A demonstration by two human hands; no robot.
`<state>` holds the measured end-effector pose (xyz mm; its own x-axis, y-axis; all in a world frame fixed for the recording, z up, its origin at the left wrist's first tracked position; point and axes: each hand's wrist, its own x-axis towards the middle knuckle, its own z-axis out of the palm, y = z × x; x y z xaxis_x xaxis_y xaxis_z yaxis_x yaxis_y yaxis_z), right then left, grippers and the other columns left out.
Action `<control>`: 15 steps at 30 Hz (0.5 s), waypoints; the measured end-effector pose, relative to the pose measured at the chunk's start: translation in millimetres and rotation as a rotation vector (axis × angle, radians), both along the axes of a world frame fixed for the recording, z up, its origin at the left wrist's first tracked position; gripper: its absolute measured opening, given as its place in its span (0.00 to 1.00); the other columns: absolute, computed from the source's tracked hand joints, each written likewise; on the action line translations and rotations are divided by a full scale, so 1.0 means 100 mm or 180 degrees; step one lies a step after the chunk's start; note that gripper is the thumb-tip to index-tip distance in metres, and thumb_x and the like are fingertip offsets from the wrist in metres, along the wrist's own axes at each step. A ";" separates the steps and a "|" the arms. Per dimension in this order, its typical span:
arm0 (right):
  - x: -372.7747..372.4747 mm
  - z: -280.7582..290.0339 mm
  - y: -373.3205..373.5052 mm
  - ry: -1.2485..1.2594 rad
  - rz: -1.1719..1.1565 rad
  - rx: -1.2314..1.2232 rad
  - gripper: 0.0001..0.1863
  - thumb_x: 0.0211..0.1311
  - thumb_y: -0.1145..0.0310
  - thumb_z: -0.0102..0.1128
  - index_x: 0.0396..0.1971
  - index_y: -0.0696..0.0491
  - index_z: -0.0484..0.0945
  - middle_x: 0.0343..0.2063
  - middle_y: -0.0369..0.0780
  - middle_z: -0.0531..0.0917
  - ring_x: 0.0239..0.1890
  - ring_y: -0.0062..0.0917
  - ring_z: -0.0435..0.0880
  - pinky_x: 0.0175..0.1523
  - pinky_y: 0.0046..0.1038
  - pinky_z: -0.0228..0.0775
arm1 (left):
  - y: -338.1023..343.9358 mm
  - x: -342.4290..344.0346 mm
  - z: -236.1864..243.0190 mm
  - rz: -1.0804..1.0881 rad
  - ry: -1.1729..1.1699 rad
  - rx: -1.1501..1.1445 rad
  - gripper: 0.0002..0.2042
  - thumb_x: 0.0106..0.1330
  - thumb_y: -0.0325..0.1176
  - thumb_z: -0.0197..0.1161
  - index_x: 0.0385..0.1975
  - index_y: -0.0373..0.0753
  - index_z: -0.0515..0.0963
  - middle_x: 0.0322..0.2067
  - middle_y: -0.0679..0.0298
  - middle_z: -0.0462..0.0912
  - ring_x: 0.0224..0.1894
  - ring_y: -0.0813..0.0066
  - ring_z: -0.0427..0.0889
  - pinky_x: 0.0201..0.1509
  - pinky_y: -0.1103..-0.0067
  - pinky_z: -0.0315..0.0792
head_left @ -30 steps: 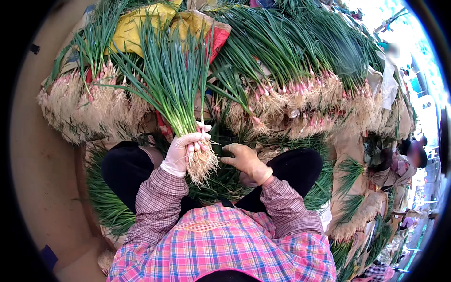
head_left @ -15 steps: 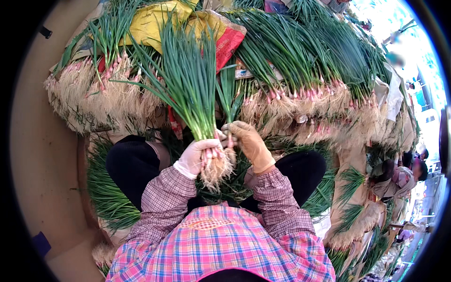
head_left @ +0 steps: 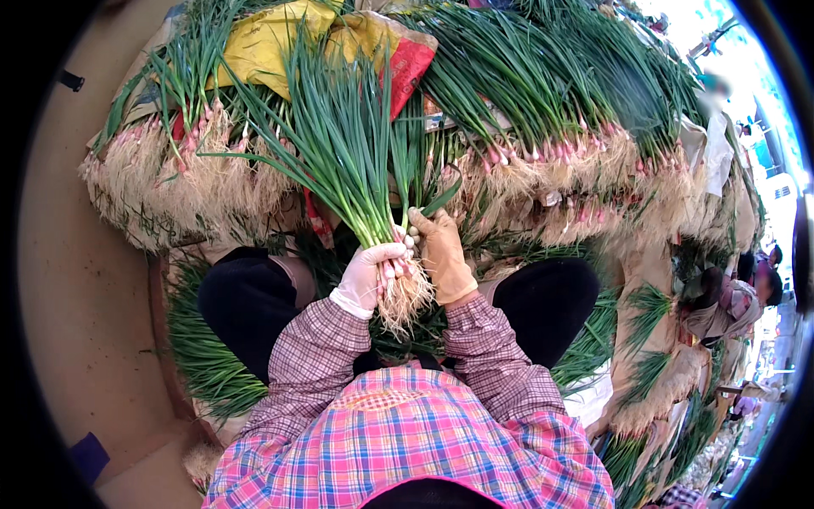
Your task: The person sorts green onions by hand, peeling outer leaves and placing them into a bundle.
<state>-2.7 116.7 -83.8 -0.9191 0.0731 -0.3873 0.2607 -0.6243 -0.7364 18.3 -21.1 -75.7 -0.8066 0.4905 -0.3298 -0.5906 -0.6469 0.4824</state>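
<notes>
A thick bunch of green garlic (head_left: 343,153), with long flat leaves, pink bulbs and pale roots, stands up in front of me. Around its stems just above the bulbs, my left hand (head_left: 369,276) in a white glove is closed. My right hand (head_left: 445,259), in a tan glove, pinches a separate garlic stalk (head_left: 409,174) close beside the bunch. One leaf of that stalk bends out to the right over my fingertips. The lower end of the stalk is partly hidden by my fingers and the bunch.
Heaps of green garlic (head_left: 517,85) lie ahead, roots toward me. Yellow sacking (head_left: 275,42) and a red sack piece (head_left: 411,72) rest among them. More leaves (head_left: 208,339) lie beside my bent knees. A brown wall (head_left: 93,280) stands left; another person (head_left: 733,305) sits far right.
The bunch and my left hand have shifted slightly right and up. My right hand has drawn closer to the bunch, its fingers now higher on the stalk, with a leaf bent out to the right.
</notes>
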 end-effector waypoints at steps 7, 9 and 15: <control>-0.25 -0.10 0.25 -0.0271 -0.1214 -0.0369 0.03 0.61 0.74 0.50 0.32 0.57 0.70 0.23 0.33 0.73 0.16 0.13 0.66 0.19 0.13 0.62 | -0.03 0.12 0.24 0.0169 -0.0066 -0.0488 0.12 0.51 0.20 0.56 0.37 0.34 0.70 0.29 0.61 0.75 0.23 0.77 0.75 0.30 0.77 0.76; -0.31 -0.06 0.51 0.0220 -0.1052 0.0506 0.04 0.61 0.73 0.51 0.33 0.56 0.70 0.23 0.33 0.74 0.16 0.13 0.67 0.20 0.13 0.64 | -0.03 0.18 0.27 0.0144 -0.0013 -0.0774 0.12 0.51 0.19 0.56 0.36 0.34 0.70 0.28 0.61 0.75 0.21 0.77 0.74 0.27 0.76 0.77; -0.25 -0.24 -0.09 0.1203 -0.0126 0.3439 0.08 0.57 0.69 0.57 0.28 0.57 0.70 0.20 0.33 0.74 0.20 0.15 0.73 0.24 0.17 0.68 | 0.00 0.15 0.06 -0.0123 0.0020 -0.1266 0.12 0.51 0.20 0.56 0.38 0.31 0.69 0.30 0.58 0.75 0.17 0.73 0.75 0.26 0.74 0.77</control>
<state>-27.7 108.2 -108.2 -0.9530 0.2311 0.1960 -0.0972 0.3795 -0.9201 33.3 -21.0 -69.9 -0.7926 0.3556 -0.4953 -0.6072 -0.3862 0.6944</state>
